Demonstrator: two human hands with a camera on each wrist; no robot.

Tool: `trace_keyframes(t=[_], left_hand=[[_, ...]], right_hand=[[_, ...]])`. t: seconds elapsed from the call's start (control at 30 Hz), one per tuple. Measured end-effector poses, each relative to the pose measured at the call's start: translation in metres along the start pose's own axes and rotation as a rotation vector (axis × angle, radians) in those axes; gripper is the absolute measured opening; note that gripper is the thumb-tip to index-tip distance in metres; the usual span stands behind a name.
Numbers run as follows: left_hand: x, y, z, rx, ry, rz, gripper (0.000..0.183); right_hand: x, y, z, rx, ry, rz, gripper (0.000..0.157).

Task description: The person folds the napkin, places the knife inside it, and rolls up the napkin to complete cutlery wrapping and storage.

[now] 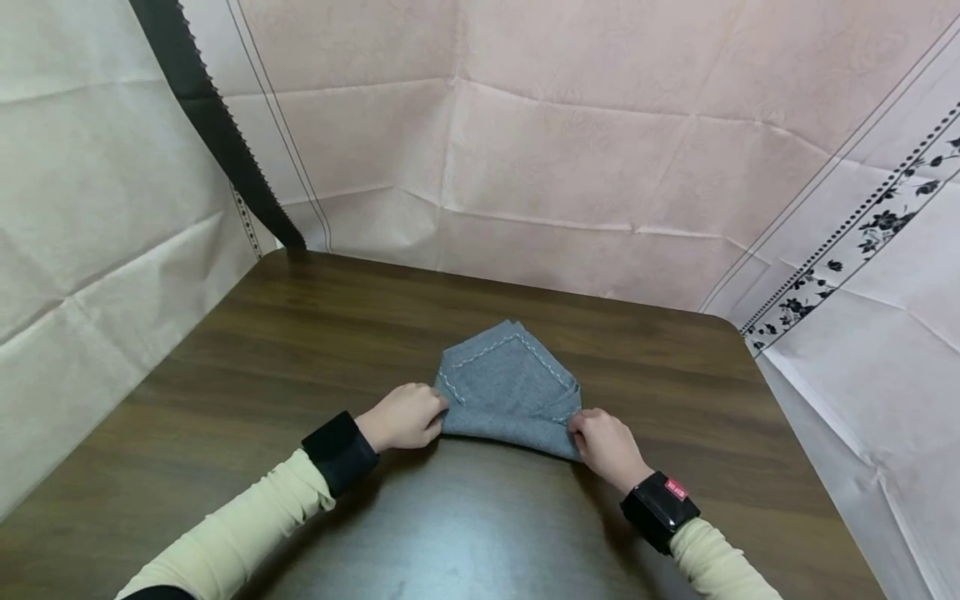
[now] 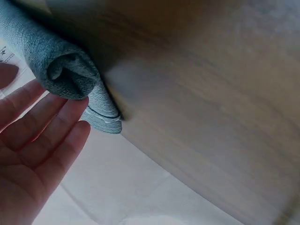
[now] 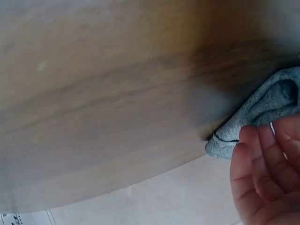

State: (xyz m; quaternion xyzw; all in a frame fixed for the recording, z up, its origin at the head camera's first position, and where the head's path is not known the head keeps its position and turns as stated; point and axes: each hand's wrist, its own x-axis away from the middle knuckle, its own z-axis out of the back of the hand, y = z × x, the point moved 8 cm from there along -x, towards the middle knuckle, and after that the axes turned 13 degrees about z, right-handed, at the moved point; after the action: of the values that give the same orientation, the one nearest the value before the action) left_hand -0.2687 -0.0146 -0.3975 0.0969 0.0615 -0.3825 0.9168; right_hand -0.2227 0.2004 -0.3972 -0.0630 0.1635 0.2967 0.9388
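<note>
A grey-blue cloth (image 1: 506,375) with pale stitched lines lies folded on the table, its far end coming to a blunt point. Its near edge is rolled into a tube, and the spiral end of the roll (image 2: 70,77) shows in the left wrist view. My left hand (image 1: 405,417) grips the roll's left end, fingertips against the fabric. At the other end my right hand (image 1: 609,446) pinches the roll near its corner. In the right wrist view the fingers (image 3: 262,164) bend up to the cloth's folded layers (image 3: 276,101); the thumb's contact is hard to make out.
The brown wooden table (image 1: 300,333) has rounded far corners. Pale creased sheeting (image 1: 570,167) hangs behind it and at both sides, with a dark strip (image 1: 217,125) at the left and a floral border (image 1: 862,242) at the right.
</note>
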Motion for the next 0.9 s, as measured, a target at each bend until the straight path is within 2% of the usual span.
trace_keyframes(t=[0.1, 0.2, 0.37, 0.5, 0.6, 0.73, 0.9], left_hand=[[0.003, 0.001, -0.004, -0.027, -0.045, -0.001, 0.012], [0.003, 0.001, -0.005, -0.057, -0.047, -0.005, 0.018], [0.003, 0.007, -0.005, -0.125, -0.005, -0.047, 0.024], [0.005, 0.01, -0.005, -0.121, -0.006, -0.076, 0.024], [0.007, 0.007, -0.004, -0.01, -0.061, -0.051, 0.023], [0.011, -0.006, -0.005, 0.211, -0.15, 0.012, 0.026], [0.015, -0.019, -0.005, 0.393, -0.183, 0.047, 0.027]], right_hand=[[0.005, -0.005, -0.001, 0.031, -0.015, 0.063, 0.014], [0.01, -0.01, -0.002, 0.059, -0.049, 0.114, 0.01], [0.016, -0.018, -0.005, 0.077, -0.128, 0.157, 0.029], [0.019, -0.02, -0.008, 0.029, -0.147, 0.134, 0.03], [0.023, -0.015, -0.006, -0.069, -0.141, 0.068, 0.028], [0.026, -0.008, -0.001, -0.223, -0.122, 0.024, 0.027], [0.027, -0.001, 0.001, -0.406, -0.112, 0.008, 0.024]])
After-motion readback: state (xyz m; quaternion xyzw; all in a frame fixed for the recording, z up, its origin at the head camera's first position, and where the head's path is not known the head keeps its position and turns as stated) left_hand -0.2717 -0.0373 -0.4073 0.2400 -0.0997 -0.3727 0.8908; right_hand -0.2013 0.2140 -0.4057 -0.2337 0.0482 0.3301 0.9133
